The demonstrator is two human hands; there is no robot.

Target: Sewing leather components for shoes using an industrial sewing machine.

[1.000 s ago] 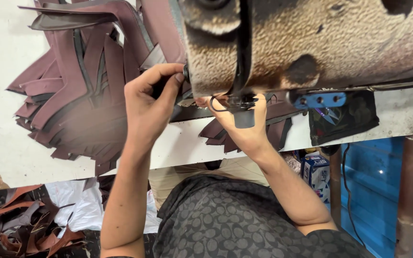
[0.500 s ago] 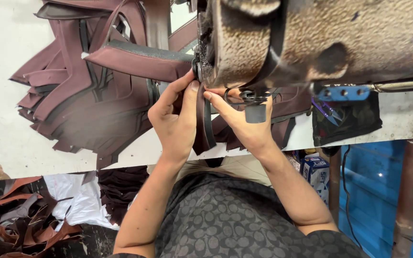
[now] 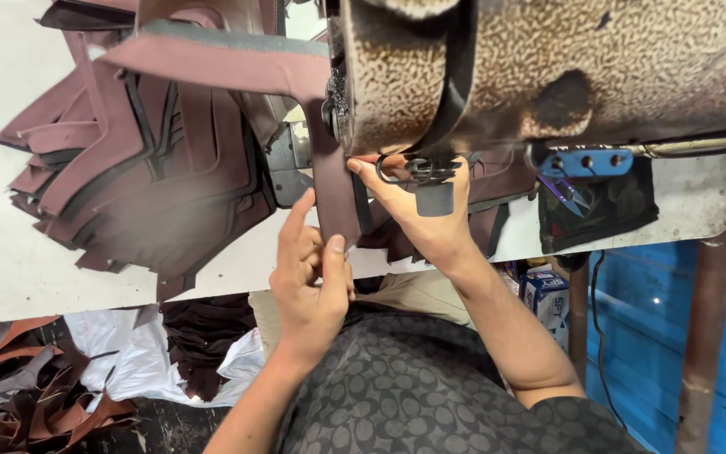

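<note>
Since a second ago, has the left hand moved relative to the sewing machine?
Yes. The left hand has dropped from beside the sewing machine toward the table edge, pinching the maroon strip.

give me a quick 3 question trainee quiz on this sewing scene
1. True or false: both hands touch the maroon strip.
2. Which hand is nearer the sewing machine? A) left hand B) right hand
3. Fill in: the pile of cut pieces lies on the white ____.

Key: 1 true; 2 B; 3 table.
</note>
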